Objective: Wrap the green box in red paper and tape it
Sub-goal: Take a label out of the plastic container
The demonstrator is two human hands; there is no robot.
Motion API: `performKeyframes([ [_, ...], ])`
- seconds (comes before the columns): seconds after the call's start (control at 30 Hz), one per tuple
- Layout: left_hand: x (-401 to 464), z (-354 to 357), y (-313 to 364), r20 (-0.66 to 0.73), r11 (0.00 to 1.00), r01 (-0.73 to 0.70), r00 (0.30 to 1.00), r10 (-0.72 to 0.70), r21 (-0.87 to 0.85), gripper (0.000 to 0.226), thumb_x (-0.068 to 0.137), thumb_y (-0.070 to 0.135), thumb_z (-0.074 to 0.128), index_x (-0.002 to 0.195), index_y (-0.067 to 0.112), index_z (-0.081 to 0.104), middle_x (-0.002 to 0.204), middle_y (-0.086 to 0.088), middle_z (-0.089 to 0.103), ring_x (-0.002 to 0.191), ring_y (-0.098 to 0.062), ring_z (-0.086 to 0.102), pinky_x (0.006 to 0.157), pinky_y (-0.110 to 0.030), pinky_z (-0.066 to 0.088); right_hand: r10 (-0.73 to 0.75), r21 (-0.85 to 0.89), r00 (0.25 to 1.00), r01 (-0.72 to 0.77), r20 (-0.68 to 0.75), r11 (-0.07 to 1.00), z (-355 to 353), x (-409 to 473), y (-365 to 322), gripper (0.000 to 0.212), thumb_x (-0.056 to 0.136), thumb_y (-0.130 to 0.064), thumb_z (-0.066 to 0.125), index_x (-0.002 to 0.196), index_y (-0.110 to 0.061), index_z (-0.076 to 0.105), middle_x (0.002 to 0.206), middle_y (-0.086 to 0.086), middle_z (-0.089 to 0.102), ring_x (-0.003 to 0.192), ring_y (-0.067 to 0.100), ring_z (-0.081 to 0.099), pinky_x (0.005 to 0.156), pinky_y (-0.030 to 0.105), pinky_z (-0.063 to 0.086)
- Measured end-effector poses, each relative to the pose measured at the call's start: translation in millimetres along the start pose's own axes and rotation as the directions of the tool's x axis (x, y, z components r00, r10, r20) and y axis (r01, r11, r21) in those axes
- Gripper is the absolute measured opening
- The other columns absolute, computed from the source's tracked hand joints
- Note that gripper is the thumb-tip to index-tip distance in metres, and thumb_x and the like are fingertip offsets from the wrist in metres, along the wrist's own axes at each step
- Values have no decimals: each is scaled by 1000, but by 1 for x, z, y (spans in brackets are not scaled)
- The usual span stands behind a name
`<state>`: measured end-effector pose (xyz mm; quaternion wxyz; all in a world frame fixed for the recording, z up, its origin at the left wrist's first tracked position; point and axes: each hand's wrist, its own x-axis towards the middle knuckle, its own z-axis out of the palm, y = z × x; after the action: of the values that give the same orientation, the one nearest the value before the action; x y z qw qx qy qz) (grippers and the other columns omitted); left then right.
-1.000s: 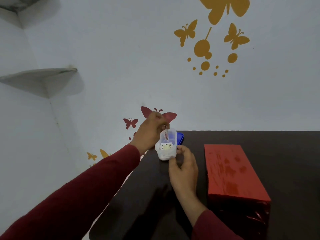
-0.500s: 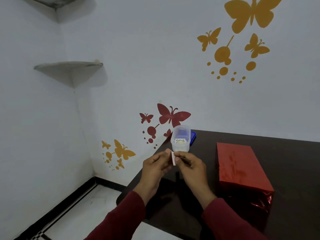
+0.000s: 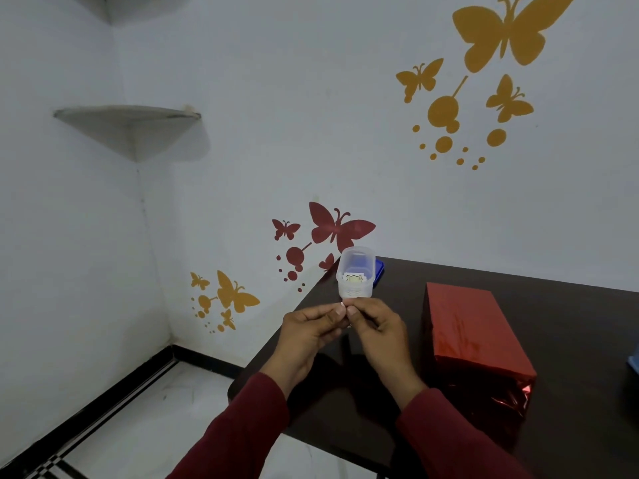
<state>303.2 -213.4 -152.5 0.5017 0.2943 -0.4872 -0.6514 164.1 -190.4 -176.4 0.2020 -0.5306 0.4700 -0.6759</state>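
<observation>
Dark tabletop (image 3: 570, 326) set against butterfly-decorated wall (image 3: 345, 133). Clear tub (image 3: 356, 273) stood open, contents unclear. Small white strip (image 3: 343, 304) pinched by left hand (image 3: 311, 331) and right hand (image 3: 378, 328). Red-wrapped box (image 3: 470, 326) lies beside.

Both hands, left (image 3: 306, 331) and right (image 3: 377, 326), raised, fingertips pinched together.

Both hands (image 3: 345, 326) left the tub (image 3: 356, 274), now pinching a small strip (image 3: 343, 304).

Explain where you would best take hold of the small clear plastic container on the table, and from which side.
Grip the clear container round its upright side walls, coming from the near side. It stands open-topped at the table corner, and the wall behind blocks a far approach.
</observation>
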Motion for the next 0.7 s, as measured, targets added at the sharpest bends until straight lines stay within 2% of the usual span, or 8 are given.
performKeyframes([
  [0.13,6,-6,0,18,996,61,998,-60,-58,35,78,15,80,111,2,78,108,-17,78,95,-20,77,74,-22,59,3,34,999,-4,41,999,-2,1,1,22,94,-4,71,104,-21,81,109,-7,74,107,7,70,93,20,56],
  [0.33,10,-9,1,42,989,110,994,-106,-101,32,73,11,80,104,2,79,94,-15,78,80,-15,76,65,-19,59,1,114,996,-11,84,993,-4,2,-1,20,94,1,69,107,-8,80,111,4,74,106,10,71,89,18,55],
  [0.47,11,-11,2,49,985,132,991,-127,-108,37,73,9,80,108,-2,77,94,-16,78,79,-16,76,64,-19,59,23,165,994,-41,110,985,-6,2,-2,20,94,4,67,107,-6,79,111,6,75,104,10,71,84,19,56],
  [0.7,12,-12,3,65,978,163,986,-155,-127,37,71,7,80,106,-3,77,89,-16,77,75,-16,76,62,-18,59,56,212,990,-83,130,974,-6,5,2,21,94,4,67,105,-9,80,106,3,78,103,18,73,85,26,58],
])
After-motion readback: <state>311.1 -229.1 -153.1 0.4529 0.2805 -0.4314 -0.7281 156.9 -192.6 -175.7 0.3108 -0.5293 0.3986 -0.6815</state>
